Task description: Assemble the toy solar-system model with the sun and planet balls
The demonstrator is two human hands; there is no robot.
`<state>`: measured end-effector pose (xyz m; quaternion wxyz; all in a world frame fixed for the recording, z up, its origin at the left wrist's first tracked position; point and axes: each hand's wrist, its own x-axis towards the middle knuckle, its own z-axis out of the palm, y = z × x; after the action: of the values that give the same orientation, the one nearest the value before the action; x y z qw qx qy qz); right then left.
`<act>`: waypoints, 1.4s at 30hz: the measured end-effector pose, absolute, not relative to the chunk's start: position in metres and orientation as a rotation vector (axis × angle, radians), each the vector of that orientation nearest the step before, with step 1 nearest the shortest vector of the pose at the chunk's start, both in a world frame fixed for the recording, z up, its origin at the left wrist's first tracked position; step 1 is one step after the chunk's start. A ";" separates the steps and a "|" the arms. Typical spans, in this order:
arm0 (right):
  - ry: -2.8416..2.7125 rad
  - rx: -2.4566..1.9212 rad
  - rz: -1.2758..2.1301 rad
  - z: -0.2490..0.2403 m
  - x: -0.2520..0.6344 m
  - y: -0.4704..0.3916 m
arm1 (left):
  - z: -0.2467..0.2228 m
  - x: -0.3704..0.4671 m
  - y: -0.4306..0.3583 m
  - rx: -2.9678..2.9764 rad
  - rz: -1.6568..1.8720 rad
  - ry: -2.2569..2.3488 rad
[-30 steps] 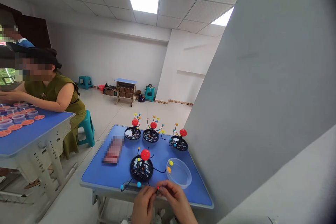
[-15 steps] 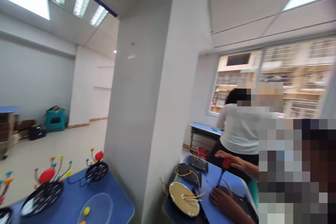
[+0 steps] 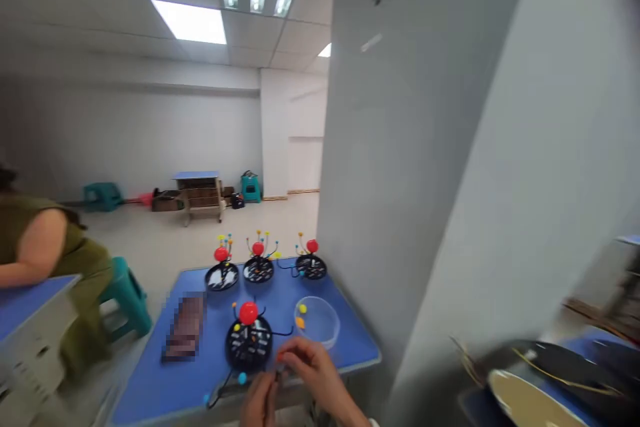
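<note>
1. At the lower centre of the frame, a small red piece (image 3: 280,357) is pinched in the fingertips of the right hand (image 3: 316,373).
2. The left hand (image 3: 259,403) is held just beside it, fingers bent; whether anything is gripped there cannot be told.
3. Just above the hands, a solar-system model (image 3: 249,344) with a red ball is stood on the blue worktop (image 3: 145,390).
4. To its right, yellow and orange balls are held in a clear tub (image 3: 320,323).
5. Three similar models (image 3: 259,269) are lined up along the far edge.
</note>
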<state>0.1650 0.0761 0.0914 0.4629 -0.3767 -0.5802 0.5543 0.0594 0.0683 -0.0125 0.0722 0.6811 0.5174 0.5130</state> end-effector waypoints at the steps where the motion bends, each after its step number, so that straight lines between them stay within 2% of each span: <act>1: -1.411 -0.922 1.419 0.086 0.160 0.079 | -0.016 0.046 0.060 1.983 1.535 1.568; 5: -1.440 -0.939 1.513 0.079 0.173 0.091 | -0.014 0.032 0.048 1.911 1.453 1.515; 23: -1.727 -0.982 1.338 0.082 0.182 0.101 | 0.005 0.044 0.050 1.752 1.414 1.588; 42: -2.462 -0.768 0.759 0.103 0.189 0.101 | -0.008 0.040 0.051 1.732 1.370 1.466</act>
<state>0.1885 0.1010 0.1028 0.2246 -0.2785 -0.8923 0.2751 0.0403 0.0509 -0.0079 0.2431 0.6338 0.5365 0.5014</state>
